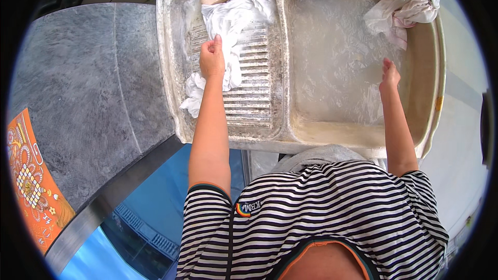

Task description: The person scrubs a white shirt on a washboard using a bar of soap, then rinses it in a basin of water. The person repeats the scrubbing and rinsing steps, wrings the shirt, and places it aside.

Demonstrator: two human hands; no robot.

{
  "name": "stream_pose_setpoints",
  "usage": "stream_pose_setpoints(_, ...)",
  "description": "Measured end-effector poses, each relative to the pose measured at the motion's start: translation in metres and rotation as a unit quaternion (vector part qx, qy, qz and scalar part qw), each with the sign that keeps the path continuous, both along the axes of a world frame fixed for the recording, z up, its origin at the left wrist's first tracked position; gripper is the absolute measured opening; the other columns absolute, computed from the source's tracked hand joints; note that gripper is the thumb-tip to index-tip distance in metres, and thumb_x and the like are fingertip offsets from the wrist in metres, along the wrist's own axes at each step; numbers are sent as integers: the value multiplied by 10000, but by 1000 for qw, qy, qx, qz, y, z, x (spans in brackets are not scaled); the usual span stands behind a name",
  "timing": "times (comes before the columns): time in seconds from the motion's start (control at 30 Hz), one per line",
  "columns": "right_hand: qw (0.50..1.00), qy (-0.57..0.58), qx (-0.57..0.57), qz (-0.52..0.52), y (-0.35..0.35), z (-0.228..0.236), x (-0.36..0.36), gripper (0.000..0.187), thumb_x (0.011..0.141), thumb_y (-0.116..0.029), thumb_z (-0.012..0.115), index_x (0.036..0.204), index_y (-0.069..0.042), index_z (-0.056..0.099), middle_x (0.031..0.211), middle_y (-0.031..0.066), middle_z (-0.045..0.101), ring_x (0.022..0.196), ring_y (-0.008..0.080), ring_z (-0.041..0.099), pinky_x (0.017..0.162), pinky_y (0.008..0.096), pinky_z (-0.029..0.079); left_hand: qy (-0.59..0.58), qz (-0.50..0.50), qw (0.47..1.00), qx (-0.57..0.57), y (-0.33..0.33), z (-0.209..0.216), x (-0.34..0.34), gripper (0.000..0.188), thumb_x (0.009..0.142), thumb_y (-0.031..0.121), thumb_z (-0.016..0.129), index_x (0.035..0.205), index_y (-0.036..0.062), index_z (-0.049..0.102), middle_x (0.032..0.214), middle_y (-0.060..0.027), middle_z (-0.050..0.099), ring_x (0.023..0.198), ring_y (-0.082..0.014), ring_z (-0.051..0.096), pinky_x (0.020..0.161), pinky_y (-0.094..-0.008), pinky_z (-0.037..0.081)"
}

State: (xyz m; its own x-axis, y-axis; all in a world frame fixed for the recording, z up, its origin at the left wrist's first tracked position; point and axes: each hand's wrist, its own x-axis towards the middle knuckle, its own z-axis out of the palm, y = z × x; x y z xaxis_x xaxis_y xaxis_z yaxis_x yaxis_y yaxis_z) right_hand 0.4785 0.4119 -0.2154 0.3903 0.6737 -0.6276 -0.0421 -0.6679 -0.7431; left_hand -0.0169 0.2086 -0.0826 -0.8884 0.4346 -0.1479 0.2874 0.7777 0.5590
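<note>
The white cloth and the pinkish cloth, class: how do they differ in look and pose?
The white cloth lies strung out along the washboard; the pinkish cloth is bunched at the basin rim. The white cloth looks plain; the pinkish cloth shows pink patches. Both are crumpled.

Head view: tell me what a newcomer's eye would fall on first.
The striped shirt probably catches the eye first, filling the lower middle. Above it, a white cloth lies bunched on the ridged washboard at left, the left hand at it, and cloudy water fills the right basin. An orange patterned sheet stands out at far left.
</note>
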Motion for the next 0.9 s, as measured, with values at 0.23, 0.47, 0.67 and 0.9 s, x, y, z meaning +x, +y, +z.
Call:
stream_pose_setpoints(0.23,660,674,-76,325,-79,136,-261,449,1004,-373,495,1271,-31,606,1346,123,597,1256,298,528,1045,454,438,25,-135,980,-144,3,19,8,765,709,471,807,1302,88,511,1258,-169,545,1173,-338,555,974,-442,458)
stream_pose_setpoints(0.47,940,142,84,300,-55,128,-202,408,946,-373,617,1273,-132,653,1246,5,638,1141,167,549,919,351,446,-196,-39,968,151,21,50,-42,352,751,226,756,966,-42,681,897,-128,697,787,-205,641,753,-340,500)
stream_pose_setpoints(0.67,992,-111,-66,10,-42,-61,45,443,933,-299,586,1276,-20,624,1255,111,654,1184,261,592,1005,407,454,-258,-117,876,390,48,216,-42,198,850,132,691,979,-3,626,946,-93,670,877,-165,639,759,-293,512)
stream_pose_setpoints(0.9,590,786,-21,185,-49,85,-191,368,1004,-301,496,1083,2,689,1187,163,683,1232,329,560,1069,440,447,-257,-143,929,226,5,171,-37,516,874,404,722,1128,-32,613,1004,-97,661,935,-209,647,816,-324,521)
